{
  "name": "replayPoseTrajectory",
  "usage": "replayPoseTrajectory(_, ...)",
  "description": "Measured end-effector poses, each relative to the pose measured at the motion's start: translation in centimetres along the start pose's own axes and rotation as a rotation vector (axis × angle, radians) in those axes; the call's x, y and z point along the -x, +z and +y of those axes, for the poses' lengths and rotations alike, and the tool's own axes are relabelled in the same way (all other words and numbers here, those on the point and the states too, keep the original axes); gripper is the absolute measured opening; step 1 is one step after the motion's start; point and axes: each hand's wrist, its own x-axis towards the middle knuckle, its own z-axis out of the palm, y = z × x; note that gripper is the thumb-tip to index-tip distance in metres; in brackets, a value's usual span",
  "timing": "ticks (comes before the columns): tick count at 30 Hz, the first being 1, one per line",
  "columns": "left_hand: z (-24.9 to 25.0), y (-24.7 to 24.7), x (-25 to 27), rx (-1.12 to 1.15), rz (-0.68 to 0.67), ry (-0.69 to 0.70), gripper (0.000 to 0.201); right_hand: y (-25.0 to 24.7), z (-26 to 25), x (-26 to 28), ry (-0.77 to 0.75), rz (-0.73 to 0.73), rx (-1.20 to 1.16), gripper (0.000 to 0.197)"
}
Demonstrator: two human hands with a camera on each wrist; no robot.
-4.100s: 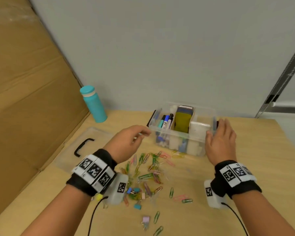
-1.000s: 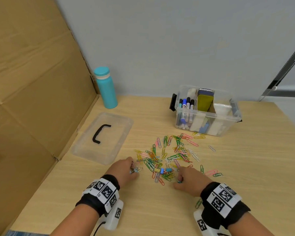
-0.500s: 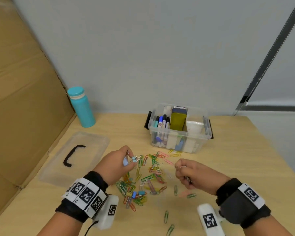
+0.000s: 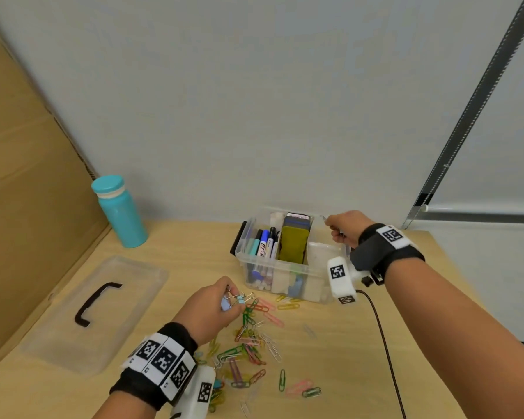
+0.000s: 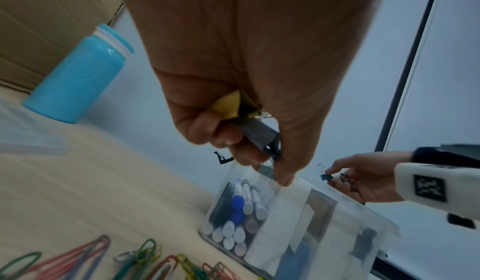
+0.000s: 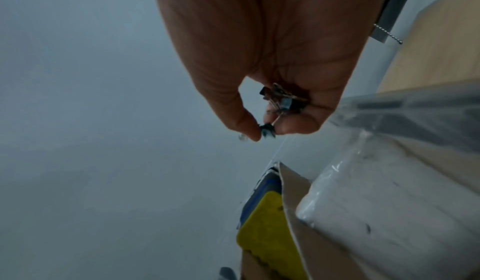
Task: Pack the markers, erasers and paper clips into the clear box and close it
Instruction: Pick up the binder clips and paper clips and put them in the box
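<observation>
The clear box point(image 4: 256, 258) stands open at the back of the table, holding markers point(image 4: 265, 241), a yellow-and-blue eraser point(image 4: 294, 240) and a white eraser point(image 4: 322, 252). My right hand point(image 4: 342, 226) hovers over the box's far right corner, pinching small binder clips point(image 6: 281, 101). My left hand point(image 4: 215, 306) is raised just in front of the box and grips a bunch of small binder clips point(image 4: 239, 298); the same clips point(image 5: 257, 132) show between its fingers in the left wrist view. Several coloured paper clips point(image 4: 251, 349) lie scattered on the table below it.
The clear lid point(image 4: 94, 313) with a black handle lies flat at the left. A teal bottle point(image 4: 120, 211) stands at the back left beside a cardboard panel point(image 4: 28, 207). A black cable point(image 4: 381, 337) trails from my right wrist across the table.
My right hand has lifted from beside the clip pile and moved back over the box's right end with its clips. My left hand has stayed raised before the box, clips in its grip.
</observation>
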Motion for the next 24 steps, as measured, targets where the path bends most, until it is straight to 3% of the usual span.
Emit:
replayPoseTrajectory(4,-0.2,0.3,-0.7,-0.001,-0.012,-0.003,0.021,0.0,-0.3,-2.0,-0.07,0.048,0.316,0.044)
replayPoseTrajectory(7,-0.4,0.4,-0.9,0.004,-0.021,0.008,0.02,0.4,-0.7,-0.8,-0.179,0.064,0.588,0.04)
replayPoseTrajectory(9,-0.4,0.4,-0.8,0.009,-0.021,0.029,0.02,0.2,-0.1,-0.3,-0.163,0.046,0.573,0.036)
replayPoseTrajectory(12,0.1,0.6,-0.6,0.044,-0.004,0.068,0.019,-0.5,3.0,1.0,-0.301,0.139,0.426,0.041)
replayPoseTrajectory(16,2.7,0.5,-1.3,0.05,0.038,0.132,0.016,-0.2,9.0,4.1,-0.52,0.261,0.704,0.048)
replayPoseTrajectory(20,8.6,0.4,-4.6,-0.089,0.105,0.201,0.018,1.0,11.9,4.3,-0.51,0.259,0.675,0.054)
replayPoseTrajectory(24,13.4,1.7,-11.1,-0.317,0.108,0.249,0.027,1.7,12.2,4.3,-0.518,0.311,0.61,0.053)
